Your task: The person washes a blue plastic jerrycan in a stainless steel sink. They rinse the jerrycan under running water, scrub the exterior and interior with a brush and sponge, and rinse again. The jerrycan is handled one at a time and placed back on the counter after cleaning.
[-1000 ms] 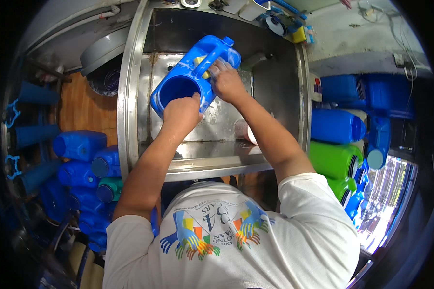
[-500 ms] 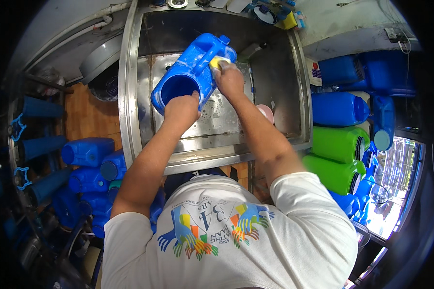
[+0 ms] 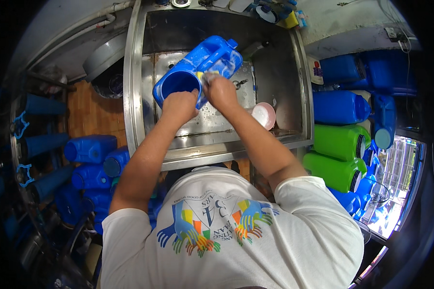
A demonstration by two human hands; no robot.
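A large blue plastic jug (image 3: 185,68) lies tilted in the metal sink, its wide round mouth facing me and its handle side up. White suds streak its surface near the handle. My left hand (image 3: 179,107) grips the rim of the mouth at its near side, fingers curled over the edge. Against the jug's right side, close to the mouth, my right hand (image 3: 220,91) presses a yellow sponge (image 3: 201,75), mostly covered by the fingers. A pink bowl (image 3: 270,115) with whitish contents sits in the sink to the right of my right forearm.
The steel sink (image 3: 212,156) has a raised rim all round. Green jugs (image 3: 330,142) and blue jugs (image 3: 340,107) are stacked on the right. More blue jugs (image 3: 91,148) stand at the lower left. Small items, including a yellow sponge (image 3: 291,20), line the back ledge.
My right hand has slid the sponge from beside the jug's handle toward me, near the mouth. My left hand stays on the rim. More of the pink bowl now shows.
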